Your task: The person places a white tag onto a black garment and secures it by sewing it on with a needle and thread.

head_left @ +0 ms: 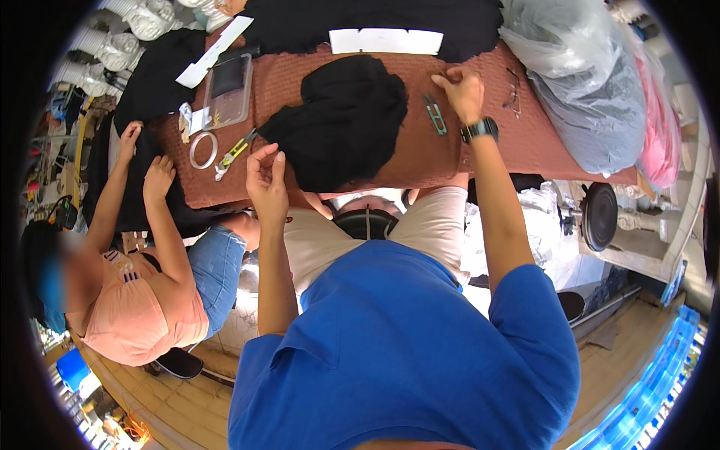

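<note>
two hands were at the black cloth [345, 124], which lay bunched mid-tabletop [420, 161]. my left hand [266, 180] pinched its near edge, fingers together; my right hand [463, 91] pressed closed at its far side. green snips [435, 115] lay unused beside it, so i judged the work barely begun.

Your left hand [268, 180] pinches soft, fuzzy black cloth [341, 120]. The worktop [525, 142] wears a rough, bumpy brown cover. Near your right hand [463, 91] lie green plastic snips [435, 115]. The bags [577, 82] are shiny, crinkly plastic.
</note>
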The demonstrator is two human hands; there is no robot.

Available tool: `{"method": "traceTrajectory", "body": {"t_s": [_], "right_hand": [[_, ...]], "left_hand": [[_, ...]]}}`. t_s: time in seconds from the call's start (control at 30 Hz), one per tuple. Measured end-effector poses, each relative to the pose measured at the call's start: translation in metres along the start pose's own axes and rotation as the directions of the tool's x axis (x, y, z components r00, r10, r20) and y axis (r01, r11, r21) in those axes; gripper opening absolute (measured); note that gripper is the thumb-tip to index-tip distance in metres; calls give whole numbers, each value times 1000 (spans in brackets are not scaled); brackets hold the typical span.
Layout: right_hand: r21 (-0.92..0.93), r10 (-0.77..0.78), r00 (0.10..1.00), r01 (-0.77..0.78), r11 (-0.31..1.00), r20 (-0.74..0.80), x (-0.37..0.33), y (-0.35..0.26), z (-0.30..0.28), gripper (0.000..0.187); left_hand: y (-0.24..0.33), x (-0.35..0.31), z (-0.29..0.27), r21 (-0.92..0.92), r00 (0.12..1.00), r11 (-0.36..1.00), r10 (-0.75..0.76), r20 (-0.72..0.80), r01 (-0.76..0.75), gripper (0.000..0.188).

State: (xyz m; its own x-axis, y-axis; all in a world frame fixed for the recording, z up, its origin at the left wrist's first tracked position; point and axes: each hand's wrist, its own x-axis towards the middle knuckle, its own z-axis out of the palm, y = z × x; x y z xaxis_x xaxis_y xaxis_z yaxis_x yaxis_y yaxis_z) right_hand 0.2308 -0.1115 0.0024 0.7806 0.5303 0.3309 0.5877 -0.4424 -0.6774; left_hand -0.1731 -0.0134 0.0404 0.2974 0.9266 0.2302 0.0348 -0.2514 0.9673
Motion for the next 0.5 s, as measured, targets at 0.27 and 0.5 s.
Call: {"method": "traceTrajectory", "body": {"t_s": [0.27,0.5], "right_hand": [[-57,-243,964,250,967,107,-92,-2,-25,32],[292,-608,779,552,781,152,-136,-112,-26,56]], "left_hand": [[11,19,-23,420,990,896,131,59,-143,27],[1,49,-16,641,892,624,261,370,-448,28]]}}
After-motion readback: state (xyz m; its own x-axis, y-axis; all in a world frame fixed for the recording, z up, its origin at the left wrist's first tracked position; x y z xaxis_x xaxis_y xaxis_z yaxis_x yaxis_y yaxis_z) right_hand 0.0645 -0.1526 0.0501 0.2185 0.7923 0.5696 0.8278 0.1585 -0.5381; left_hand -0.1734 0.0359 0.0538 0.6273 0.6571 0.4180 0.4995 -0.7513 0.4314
